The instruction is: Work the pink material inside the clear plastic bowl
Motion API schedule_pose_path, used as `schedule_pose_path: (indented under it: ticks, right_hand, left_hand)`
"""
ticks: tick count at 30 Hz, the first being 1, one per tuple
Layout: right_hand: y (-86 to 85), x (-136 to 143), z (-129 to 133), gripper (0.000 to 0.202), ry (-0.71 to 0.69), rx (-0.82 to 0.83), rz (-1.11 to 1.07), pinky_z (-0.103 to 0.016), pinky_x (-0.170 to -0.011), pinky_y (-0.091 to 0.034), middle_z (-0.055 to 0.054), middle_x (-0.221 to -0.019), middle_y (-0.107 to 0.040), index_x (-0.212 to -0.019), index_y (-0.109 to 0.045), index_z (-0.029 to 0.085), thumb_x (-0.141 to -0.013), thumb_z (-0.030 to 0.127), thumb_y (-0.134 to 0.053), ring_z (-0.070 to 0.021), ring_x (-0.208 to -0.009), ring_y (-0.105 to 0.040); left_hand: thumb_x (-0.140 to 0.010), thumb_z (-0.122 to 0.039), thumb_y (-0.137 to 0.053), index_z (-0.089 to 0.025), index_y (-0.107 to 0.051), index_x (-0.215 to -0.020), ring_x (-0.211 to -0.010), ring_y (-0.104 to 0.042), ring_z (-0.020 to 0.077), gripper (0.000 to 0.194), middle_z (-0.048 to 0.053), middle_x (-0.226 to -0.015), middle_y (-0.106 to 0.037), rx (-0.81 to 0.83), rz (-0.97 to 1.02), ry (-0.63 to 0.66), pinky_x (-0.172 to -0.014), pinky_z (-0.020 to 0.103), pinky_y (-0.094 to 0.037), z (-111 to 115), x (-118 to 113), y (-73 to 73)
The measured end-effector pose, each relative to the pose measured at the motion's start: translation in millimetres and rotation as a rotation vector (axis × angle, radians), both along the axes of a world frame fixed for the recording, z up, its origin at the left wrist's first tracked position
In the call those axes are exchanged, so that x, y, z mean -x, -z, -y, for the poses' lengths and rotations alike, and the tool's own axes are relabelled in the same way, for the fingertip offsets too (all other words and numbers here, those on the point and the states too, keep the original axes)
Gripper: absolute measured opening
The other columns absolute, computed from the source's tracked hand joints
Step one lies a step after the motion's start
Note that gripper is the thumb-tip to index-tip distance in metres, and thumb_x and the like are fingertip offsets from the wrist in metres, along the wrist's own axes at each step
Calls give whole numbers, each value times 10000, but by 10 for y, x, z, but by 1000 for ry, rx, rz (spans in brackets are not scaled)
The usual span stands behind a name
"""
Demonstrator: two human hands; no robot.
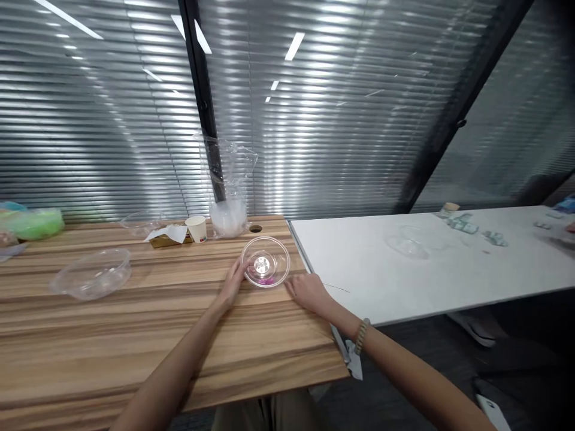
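A clear round plastic bowl sits on the wooden table, with a small patch of bright pink pieces at its bottom. My left hand holds the bowl by its left side, fingertips at the rim. Close to the bowl's lower right edge, my right hand is closed, its fingers curled together over the table. A thin dark string runs out from behind this hand towards the white table; its other end is hidden by the fingers.
Another clear plastic container stands to the left. Behind are a paper cup, a small brown box with white paper and a clear bag of white material. Pale green pieces lie on the adjoining white table.
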State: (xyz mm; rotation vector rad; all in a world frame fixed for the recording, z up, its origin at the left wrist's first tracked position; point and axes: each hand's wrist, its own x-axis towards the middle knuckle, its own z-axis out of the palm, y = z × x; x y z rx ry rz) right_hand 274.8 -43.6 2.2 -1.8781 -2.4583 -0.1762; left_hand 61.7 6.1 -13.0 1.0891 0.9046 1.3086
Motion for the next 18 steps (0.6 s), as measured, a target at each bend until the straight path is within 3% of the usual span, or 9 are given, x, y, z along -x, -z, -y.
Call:
schedule_pose_path:
  ticks: [8, 13, 18]
  right_hand:
    - [130, 137, -11, 517, 415, -75, -170, -331, -631, -451, -164, -800, -655, -817, -662, 105, -906, 502, -344, -276, -769, -645]
    - [96, 153, -103, 392, 344, -104, -98, -322, -586, -455, -138, -772, -644, -953, -581, 98, -935, 389, -318, -266, -741, -648]
    - [72, 139, -169, 291, 221, -61, -29, -307, -574, -445, -146, -793, -629, -908, -572, 96, -922, 178, -293, -259, -756, -644]
  left_hand:
    - [-696, -449, -664, -189, -433, -1336, -744, -626, 162, 728, 57, -904, -671, 42, 60, -26, -703, 270, -479, -84, 17, -26]
    - [-694, -445, -669, -180, -430, -1336, -753, -622, 164, 734, 64, -908, -665, 42, 50, -33, -705, 266, -479, -95, -2, -37]
    - [-700, -445, -667, -185, -459, -1307, -728, -608, 154, 693, 62, -920, -656, 31, 59, -18, -684, 263, -478, -96, 1, -18]
